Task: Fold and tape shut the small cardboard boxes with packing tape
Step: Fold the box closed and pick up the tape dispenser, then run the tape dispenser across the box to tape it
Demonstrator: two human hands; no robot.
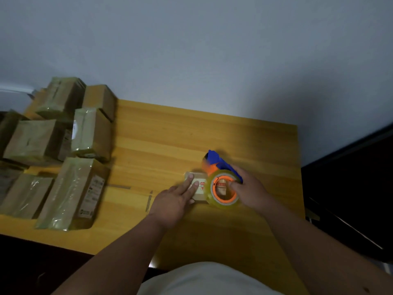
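Slippage worried me: my left hand [173, 201] pressed flat, fingers straight, on the small box [198, 189] near the table's [244, 135] right edge; my right hand [247, 188] gripped the tape dispenser [223, 184], which might drag it.

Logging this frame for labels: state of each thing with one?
small box: flaps closed, flat on table
left hand: straight fingers pressing on the box
right hand: gripping tape dispenser, roll against box
stacked boxes: taped shut, piled at left
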